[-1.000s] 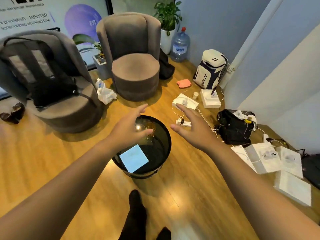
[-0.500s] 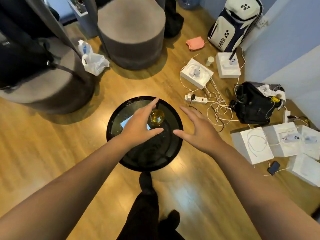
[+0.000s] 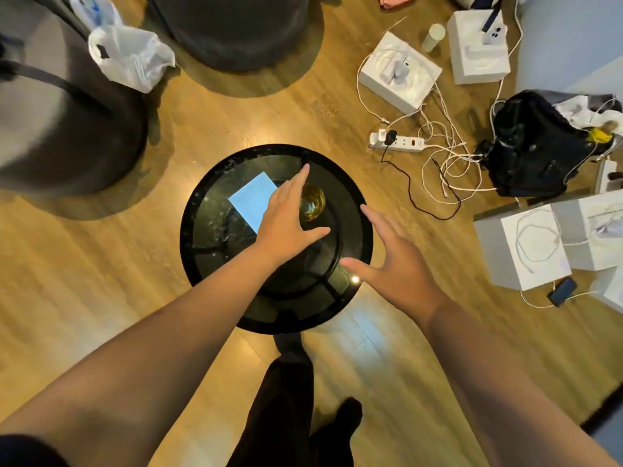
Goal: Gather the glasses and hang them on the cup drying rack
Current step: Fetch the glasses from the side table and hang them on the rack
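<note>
— Where's the glass?

— The glass [image 3: 312, 205] stands upright on the round black desk [image 3: 357, 210], a little right of the centre, with an amber tint inside. A pale blue sheet [image 3: 251, 203] lies flat on the desk just to its left.

— And your left hand?

— My left hand [image 3: 286, 220] is over the desk right beside the glass, fingers straight and held together, thumb spread out toward me. The glass sits in the gap between forefinger and thumb. Whether my skin touches it, I cannot tell; nothing is curled round it.

— Your right hand?

— My right hand [image 3: 394, 264] is spread flat, fingers straight, thumb out, at the desk's right edge, apart from the glass and holding nothing.

— What else is around you?

— Wooden floor [image 3: 101, 281]. Two grey chairs [image 3: 232, 28] beyond the desk, a white plastic bag [image 3: 131, 55] between them. To the right, a power strip [image 3: 397, 143] with tangled cables, white boxes [image 3: 399, 72], a black bag [image 3: 539, 146], and a phone [image 3: 562, 291] on the floor.
</note>
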`<act>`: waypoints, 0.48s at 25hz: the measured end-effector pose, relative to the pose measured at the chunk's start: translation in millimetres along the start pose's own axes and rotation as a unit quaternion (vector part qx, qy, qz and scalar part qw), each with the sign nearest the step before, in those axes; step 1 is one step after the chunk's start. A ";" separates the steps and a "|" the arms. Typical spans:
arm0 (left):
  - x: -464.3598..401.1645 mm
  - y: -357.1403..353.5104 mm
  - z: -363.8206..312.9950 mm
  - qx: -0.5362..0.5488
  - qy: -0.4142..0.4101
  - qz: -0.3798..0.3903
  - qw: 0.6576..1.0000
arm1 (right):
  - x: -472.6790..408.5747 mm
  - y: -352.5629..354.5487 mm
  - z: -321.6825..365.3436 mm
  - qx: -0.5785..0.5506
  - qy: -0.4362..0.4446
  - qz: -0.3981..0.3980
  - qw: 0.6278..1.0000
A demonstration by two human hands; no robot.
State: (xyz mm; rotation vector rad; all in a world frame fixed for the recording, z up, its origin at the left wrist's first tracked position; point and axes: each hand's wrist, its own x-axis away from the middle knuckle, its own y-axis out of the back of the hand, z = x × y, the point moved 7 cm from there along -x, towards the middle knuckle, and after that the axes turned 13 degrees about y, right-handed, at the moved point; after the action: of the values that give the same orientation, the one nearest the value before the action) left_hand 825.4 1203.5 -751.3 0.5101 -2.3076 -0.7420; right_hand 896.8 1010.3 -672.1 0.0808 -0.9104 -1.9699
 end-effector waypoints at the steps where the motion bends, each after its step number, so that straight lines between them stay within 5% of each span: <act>1: -7.2 -6.6 5.2 -0.019 0.007 -0.006 1.000 | 0.8 -3.1 -7.0 0.003 -0.004 0.001 1.000; 12: -62.9 -58.9 44.2 0.007 0.077 0.004 0.997 | -7.8 -23.8 -46.8 0.013 -0.029 -0.002 1.000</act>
State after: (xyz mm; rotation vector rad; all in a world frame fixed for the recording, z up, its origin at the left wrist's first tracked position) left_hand 849.2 1208.1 -845.0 0.5461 -2.1726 -0.6597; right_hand 902.6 996.8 -723.1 0.0422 -0.9744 -1.9735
